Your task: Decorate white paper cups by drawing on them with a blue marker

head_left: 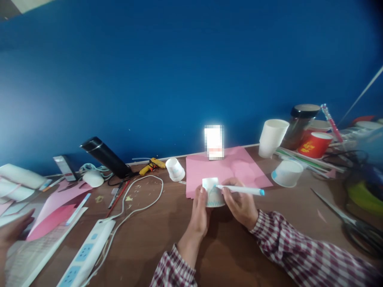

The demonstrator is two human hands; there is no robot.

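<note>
A white paper cup [214,196] with a light blue pattern along one rim is in front of me, at the near edge of the pink paper [221,169]. The fingers of my left hand [200,211] close around its left side. My right hand [241,203] pinches a white marker [243,189] with a light blue end. The marker's tip meets the upper part of the cup, where a thin blue line shows. Behind, a bright, pixelated upright rectangle [214,141] stands on the pink paper.
Left are a small paper cup [175,169], a yellow glue gun [152,165], a black bottle [106,157], a power strip [86,253] with its cable and another person's hand [14,229]. Right are stacked cups [271,139], an upturned cup [287,173], a red cup [315,145] and scissors [347,219].
</note>
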